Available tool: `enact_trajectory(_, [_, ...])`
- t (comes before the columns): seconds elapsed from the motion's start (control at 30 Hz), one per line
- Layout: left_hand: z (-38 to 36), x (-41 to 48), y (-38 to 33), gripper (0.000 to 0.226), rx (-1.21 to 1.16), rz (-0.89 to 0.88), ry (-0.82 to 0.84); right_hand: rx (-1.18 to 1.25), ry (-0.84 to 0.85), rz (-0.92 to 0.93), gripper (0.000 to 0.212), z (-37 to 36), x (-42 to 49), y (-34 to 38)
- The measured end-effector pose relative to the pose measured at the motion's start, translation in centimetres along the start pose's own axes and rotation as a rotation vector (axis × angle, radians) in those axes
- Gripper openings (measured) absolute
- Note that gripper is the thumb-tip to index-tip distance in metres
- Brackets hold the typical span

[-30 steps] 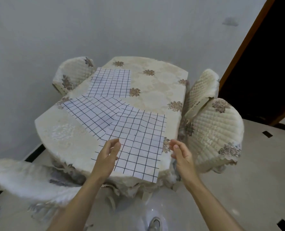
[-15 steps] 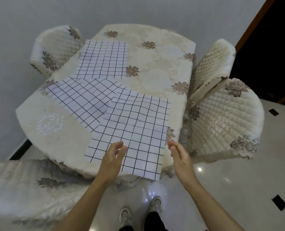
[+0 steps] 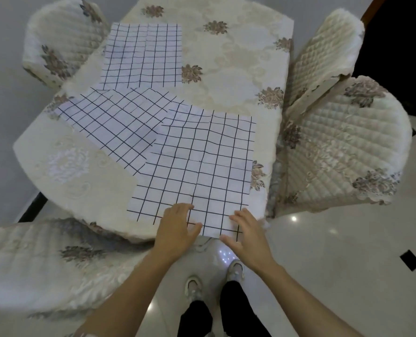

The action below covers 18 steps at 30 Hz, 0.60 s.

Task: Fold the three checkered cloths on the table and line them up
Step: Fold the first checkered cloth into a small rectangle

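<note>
Three white cloths with a black grid lie spread flat on the table (image 3: 238,69). The near cloth (image 3: 197,166) reaches the table's front edge and overlaps the middle cloth (image 3: 119,122), which lies askew to the left. The far cloth (image 3: 143,54) lies behind them. My left hand (image 3: 175,229) rests on the near cloth's front edge with its fingers spread. My right hand (image 3: 245,232) lies open at the cloth's front right corner, fingertips touching the cloth.
The table wears a cream floral cover. Quilted cream chairs stand around it: one at the back left (image 3: 61,42), two at the right (image 3: 343,147), one at the front left (image 3: 44,261). My feet (image 3: 214,283) stand on a glossy tiled floor.
The view has closed in on the table. Both hands have come forward from mid-air onto the near cloth's front edge.
</note>
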State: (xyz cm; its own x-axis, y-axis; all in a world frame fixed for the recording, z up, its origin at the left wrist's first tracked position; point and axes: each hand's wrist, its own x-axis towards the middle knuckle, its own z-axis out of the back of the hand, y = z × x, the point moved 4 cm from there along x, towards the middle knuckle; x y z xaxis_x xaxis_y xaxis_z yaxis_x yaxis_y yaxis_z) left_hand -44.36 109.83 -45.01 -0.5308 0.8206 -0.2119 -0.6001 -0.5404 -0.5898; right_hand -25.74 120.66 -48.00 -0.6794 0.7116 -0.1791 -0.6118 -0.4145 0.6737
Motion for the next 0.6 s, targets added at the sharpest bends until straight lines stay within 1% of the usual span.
enact_trajectory(0.1, [-1.3,0.0,0.4,0.058,0.128,-0.059,0.065,-0.103,-0.039,0.081,0.063,-1.1,-0.4,-0.5])
enact_trajectory(0.17, [-1.9,-0.2,0.7,0.063,0.212,-0.085,0.086,-0.179,-0.059,0.12,0.068,-1.2,-0.4,-0.4])
enact_trajectory(0.27, [-2.7,-0.4,1.0,0.065,0.313,-0.125,0.09,-0.284,-0.016,0.121,0.073,-1.7,-0.3,-0.2])
enact_trajectory(0.33, [-3.0,-0.6,1.1,0.069,0.365,-0.137,0.099,-0.315,-0.032,0.118,0.066,-1.9,0.0,-0.2])
enact_trajectory(0.4, [-3.1,-0.7,1.1,0.072,0.396,-0.155,0.086,-0.297,-0.061,0.116,0.057,-1.8,0.3,0.1])
enact_trajectory(0.5, [-3.2,-0.8,1.2,0.066,0.409,-0.167,0.056,-0.247,-0.115,0.132,0.047,-1.4,0.4,0.3])
enact_trajectory(0.53, [-3.2,-0.7,1.2,0.063,0.408,-0.173,0.043,-0.231,-0.129,0.135,0.042,-1.3,0.4,0.3])
enact_trajectory(0.6, [-3.1,-0.5,1.3,0.059,0.406,-0.183,0.024,-0.192,-0.167,0.138,0.024,-0.9,0.5,0.2])
